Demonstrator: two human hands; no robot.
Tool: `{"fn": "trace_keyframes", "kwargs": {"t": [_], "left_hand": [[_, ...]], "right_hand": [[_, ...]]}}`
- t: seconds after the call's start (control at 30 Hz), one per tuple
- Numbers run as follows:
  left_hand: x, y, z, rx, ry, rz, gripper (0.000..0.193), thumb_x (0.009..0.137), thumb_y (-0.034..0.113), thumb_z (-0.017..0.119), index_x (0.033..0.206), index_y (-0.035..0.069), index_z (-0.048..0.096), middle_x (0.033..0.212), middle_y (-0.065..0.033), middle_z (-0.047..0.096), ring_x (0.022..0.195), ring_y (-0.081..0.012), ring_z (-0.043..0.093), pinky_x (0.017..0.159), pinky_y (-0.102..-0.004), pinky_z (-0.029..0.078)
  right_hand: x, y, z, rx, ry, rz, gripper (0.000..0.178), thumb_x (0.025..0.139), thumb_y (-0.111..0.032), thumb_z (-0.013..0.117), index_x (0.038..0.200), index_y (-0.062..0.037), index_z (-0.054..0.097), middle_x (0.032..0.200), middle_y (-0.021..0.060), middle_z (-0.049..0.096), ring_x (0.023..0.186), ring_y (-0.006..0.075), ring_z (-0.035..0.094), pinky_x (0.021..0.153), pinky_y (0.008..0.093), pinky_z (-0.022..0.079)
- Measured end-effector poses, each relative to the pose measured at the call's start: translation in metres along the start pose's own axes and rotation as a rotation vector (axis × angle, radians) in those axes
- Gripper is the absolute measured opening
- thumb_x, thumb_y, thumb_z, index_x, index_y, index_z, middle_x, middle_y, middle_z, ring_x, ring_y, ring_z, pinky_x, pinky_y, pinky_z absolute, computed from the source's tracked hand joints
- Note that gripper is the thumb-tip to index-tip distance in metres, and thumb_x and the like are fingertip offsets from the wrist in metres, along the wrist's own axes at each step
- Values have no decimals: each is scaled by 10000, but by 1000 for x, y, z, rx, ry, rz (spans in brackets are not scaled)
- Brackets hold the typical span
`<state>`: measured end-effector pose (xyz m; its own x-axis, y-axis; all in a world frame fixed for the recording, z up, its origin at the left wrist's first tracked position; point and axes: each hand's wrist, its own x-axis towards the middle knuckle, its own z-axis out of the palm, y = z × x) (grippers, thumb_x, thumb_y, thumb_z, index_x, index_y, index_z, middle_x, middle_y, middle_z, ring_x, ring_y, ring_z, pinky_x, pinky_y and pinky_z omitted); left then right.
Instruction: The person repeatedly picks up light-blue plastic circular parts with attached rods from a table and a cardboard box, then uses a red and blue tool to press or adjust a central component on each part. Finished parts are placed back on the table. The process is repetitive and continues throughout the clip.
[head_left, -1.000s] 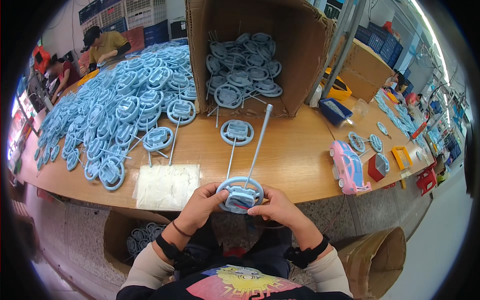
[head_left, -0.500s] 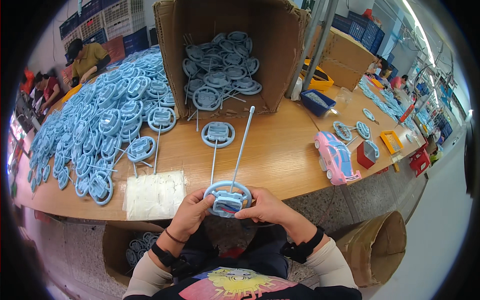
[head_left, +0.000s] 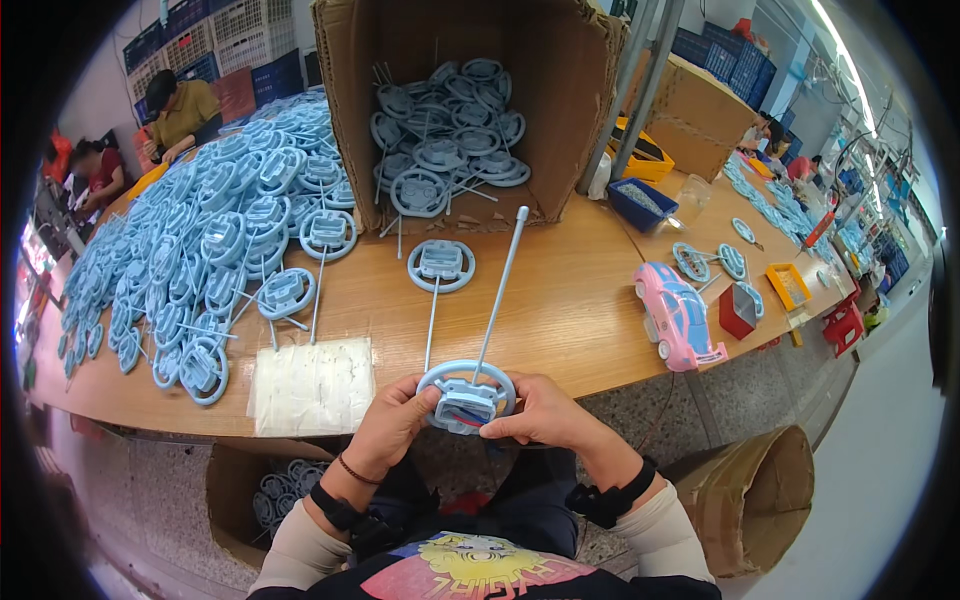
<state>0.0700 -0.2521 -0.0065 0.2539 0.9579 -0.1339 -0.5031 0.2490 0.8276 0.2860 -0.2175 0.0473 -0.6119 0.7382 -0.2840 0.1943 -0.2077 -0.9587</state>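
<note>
My left hand point(head_left: 402, 412) and right hand point(head_left: 538, 408) are gripping opposite sides of a pale-blue steering-wheel-shaped casing point(head_left: 470, 396), with coloured wires point(head_left: 460, 417) showing inside, at the near edge of the wooden tabletop point(head_left: 575, 310). Its long rod point(head_left: 501, 290) is pointing away from me. A second wheel-shaped casing point(head_left: 441, 262) is lying just ahead; a white pad point(head_left: 311, 388) is occupying the edge at left. Bare wood is stretching rightward to a pink toy car point(head_left: 677, 318). Compared with half a second ago, both hands are keeping the same grip, and the rod is leaning slightly further right.
</note>
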Motion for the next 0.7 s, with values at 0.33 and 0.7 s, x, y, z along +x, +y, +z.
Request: {"fn": "trace_keyframes", "kwargs": {"t": [0.33,0.7], "left_hand": [[-47,58,-40,552,238,201,257,837,105,595,1060,-23,580,905,-44,619,821,-103,569,717,-244,474],[-199,148,-117,1006,650,53,296,763,52,656,1037,-46,597,949,-84,636,859,-139,591,768,-270,481]], "right_hand": [[7,22,7,-24,-51,-20,234,753,-122,701,920,-37,560,717,10,565,546,61,486,476,195,390],[14,25,-13,13,218,-68,141,863,-140,585,937,-34,643,692,-10,564,573,37,500,498,167,402]]}}
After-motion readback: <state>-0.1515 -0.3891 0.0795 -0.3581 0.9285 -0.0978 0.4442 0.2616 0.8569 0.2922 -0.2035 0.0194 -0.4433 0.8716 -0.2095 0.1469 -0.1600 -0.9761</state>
